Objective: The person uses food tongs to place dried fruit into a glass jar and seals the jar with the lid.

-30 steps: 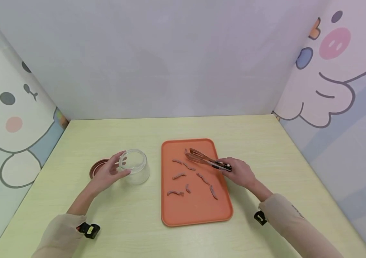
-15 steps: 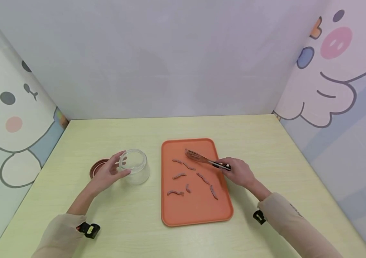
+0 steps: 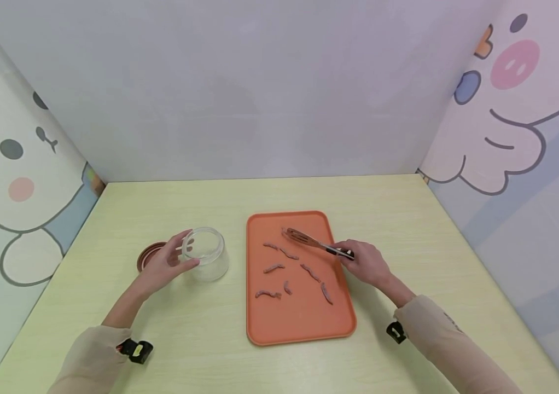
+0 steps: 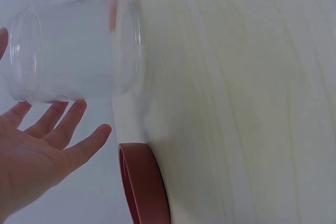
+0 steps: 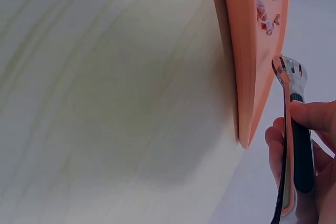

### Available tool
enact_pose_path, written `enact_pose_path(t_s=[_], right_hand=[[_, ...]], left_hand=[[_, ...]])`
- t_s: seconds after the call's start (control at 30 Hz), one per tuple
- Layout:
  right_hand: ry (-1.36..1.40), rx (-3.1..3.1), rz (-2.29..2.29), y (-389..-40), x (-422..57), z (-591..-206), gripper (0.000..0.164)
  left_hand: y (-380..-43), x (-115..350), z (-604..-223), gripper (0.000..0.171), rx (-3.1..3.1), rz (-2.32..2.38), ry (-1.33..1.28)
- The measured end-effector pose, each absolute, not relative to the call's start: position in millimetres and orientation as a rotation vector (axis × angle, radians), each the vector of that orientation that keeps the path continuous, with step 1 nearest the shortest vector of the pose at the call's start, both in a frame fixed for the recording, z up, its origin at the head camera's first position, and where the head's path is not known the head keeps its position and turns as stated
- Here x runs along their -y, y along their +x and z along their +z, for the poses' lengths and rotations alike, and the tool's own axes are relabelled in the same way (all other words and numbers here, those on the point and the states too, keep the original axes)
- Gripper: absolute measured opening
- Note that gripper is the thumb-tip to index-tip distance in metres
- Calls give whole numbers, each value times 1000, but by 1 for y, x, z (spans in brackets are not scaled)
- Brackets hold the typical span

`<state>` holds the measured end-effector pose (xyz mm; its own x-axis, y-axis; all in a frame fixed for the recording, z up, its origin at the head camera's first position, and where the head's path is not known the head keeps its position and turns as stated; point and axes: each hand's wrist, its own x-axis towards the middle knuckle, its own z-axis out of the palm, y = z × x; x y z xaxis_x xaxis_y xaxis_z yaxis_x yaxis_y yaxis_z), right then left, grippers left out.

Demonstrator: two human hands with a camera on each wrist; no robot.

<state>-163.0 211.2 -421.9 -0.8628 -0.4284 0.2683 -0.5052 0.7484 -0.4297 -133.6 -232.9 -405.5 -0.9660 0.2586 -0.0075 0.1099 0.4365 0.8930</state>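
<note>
My right hand (image 3: 364,262) grips food tongs (image 3: 304,237) with black handles over the upper part of an orange tray (image 3: 299,325). The arms of the tongs are pressed together, their tips at a small meat-like strip (image 3: 284,231) near the tray's far end; whether they pinch it I cannot tell. Several more thin, twisted strips (image 3: 273,268) lie spread over the tray. My left hand (image 3: 165,264) holds an upright clear jar (image 3: 210,262) near its rim, fingers on one side and thumb on the other. No lid is on the jar, and nothing shows inside.
A reddish-brown round lid (image 4: 144,182) lies on the table left of the jar, partly behind my left hand. The pale wood table (image 3: 186,339) meets a plain back wall (image 3: 260,109) and cartoon-printed side walls.
The tongs' arms, spread apart a second ago, have come together at the far strip. My left hand and the jar have stayed still.
</note>
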Motion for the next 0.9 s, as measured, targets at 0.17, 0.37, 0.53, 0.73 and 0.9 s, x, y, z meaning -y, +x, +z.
enact_pose_path(t_s=[0.17, 0.37, 0.53, 0.73, 0.9], right_hand=[[789, 2742, 784, -162, -213, -415, 25], [898, 2610, 851, -160, -210, -400, 26], [987, 2528, 907, -156, -200, -384, 26], [1076, 2486, 979, -148, -185, -369, 27], [1154, 2462, 1013, -143, -172, -360, 28]], left_hand=[[-134, 233, -405, 72, -2534, 1561, 329], [-134, 233, -405, 72, -2539, 1558, 329], [-134, 233, -405, 71, -2516, 1584, 340], [-134, 233, -404, 72, -2513, 1586, 336], [-134, 234, -406, 71, -2502, 1607, 355]])
